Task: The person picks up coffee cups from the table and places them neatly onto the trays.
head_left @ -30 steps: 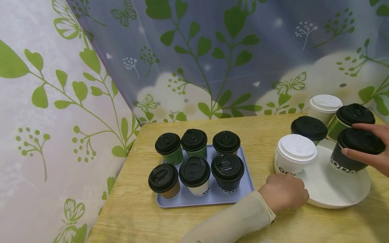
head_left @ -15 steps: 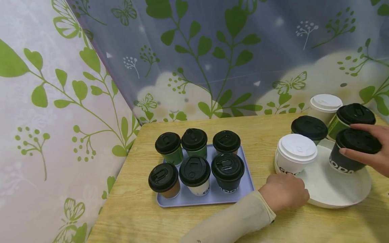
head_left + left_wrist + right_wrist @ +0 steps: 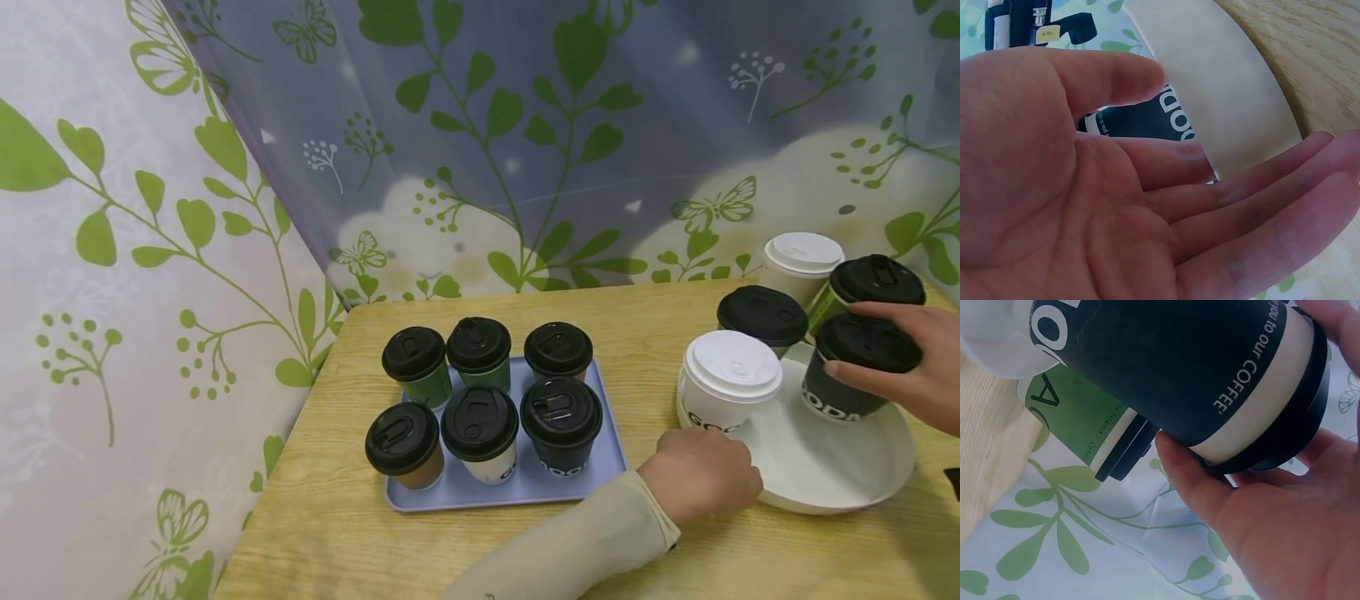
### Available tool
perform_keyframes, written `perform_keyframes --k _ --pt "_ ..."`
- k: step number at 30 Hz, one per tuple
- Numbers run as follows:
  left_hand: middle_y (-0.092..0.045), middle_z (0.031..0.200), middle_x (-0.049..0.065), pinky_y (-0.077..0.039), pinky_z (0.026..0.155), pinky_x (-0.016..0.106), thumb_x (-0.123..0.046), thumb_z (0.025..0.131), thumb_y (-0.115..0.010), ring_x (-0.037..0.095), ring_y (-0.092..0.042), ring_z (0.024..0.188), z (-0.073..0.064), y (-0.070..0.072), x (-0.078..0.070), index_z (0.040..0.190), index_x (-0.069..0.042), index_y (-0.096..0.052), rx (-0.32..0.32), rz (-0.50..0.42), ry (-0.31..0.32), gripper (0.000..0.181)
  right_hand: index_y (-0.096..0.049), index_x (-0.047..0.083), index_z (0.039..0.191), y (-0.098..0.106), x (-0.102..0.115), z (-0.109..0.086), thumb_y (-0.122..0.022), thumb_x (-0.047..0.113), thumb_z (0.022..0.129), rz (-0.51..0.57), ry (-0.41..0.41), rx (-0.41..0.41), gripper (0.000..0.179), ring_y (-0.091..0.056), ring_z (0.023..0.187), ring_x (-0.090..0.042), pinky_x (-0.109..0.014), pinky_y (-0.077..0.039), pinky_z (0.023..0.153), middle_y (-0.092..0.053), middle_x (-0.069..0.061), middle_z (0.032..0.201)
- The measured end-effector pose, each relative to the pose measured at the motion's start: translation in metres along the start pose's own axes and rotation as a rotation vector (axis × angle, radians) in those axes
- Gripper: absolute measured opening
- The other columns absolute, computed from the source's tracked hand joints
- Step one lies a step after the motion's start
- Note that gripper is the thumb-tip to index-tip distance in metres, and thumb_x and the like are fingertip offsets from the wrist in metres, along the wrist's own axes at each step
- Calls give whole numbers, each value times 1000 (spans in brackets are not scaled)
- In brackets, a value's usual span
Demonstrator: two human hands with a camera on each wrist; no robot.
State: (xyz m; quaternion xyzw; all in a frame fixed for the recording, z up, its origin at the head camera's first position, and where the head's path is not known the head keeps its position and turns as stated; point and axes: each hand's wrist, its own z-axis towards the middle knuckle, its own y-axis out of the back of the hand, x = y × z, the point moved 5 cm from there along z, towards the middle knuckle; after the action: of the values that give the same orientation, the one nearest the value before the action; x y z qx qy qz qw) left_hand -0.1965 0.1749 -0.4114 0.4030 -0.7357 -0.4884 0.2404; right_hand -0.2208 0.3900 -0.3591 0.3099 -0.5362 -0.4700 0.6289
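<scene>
My right hand grips a black paper coffee cup around its black lid, thumb on the near side and fingers on the far side. The cup stands upright over the round white tray, close to its bottom. In the right wrist view, the black coffee cup fills the hand, with a green cup beyond it. My left hand is at the tray's near left rim. In the left wrist view, its thumb and fingers hold the white tray rim between them.
A white-lidded cup stands at the tray's left side. Behind are a black-lidded cup, a green cup and a taller white-lidded cup. At left, a lavender tray bears several black-lidded cups. A patterned cloth hangs behind the table.
My right hand has moved a little to the left over the round tray, bringing the black coffee cup along. My left hand stays at the tray rim.
</scene>
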Motion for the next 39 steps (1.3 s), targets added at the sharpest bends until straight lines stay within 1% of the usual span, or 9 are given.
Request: perform_keyframes --k 5,10,15,22,31,39 --pt "-67 95 -13 -51 61 36 -44 105 -53 8 -56 73 -1 0 0 92 -32 -73 0 4 -1 27 -35 -7 150 -1 2 3 -74 37 92 2 15 4 82 -25 133 -64 -78 -22 105 -30 -43 145" --pt "-67 94 -13 -51 61 36 -44 105 -52 8 -56 73 -1 0 0 92 -32 -73 0 -3 3 27 -34 -9 150 -2 3 6 -74 36 93 19 25 14 83 -24 134 -63 -78 -19 108 -30 -43 145" --pt "-67 95 -13 -52 62 36 -44 106 -52 8 -55 73 -1 0 0 94 -33 -73 13 12 -10 26 -33 -10 151 -3 3 8 -73 36 94 30 24 22 83 -23 135 -63 -77 -18 109 -29 -43 144" --pt "-67 96 -13 -51 62 36 -45 106 -51 8 -55 73 -1 1 1 95 -33 -74 9 -18 3 28 -31 -10 152 -4 3 10 -72 37 95 31 15 35 85 -22 137 -63 -76 -17 110 -28 -44 147" --pt "-67 95 -14 -51 61 36 -45 105 -52 8 -55 72 -1 0 1 94 -33 -74 0 -1 8 27 -30 -10 152 -6 2 14 -72 39 95 24 9 52 86 -19 140 -63 -76 -16 111 -26 -44 149" --pt "-67 94 -13 -51 61 36 -45 105 -53 8 -55 72 -1 0 2 93 -32 -74 -2 -12 13 27 -31 -10 151 -7 1 17 -71 40 96 4 9 53 84 -22 138 -64 -76 -17 110 -27 -45 148"
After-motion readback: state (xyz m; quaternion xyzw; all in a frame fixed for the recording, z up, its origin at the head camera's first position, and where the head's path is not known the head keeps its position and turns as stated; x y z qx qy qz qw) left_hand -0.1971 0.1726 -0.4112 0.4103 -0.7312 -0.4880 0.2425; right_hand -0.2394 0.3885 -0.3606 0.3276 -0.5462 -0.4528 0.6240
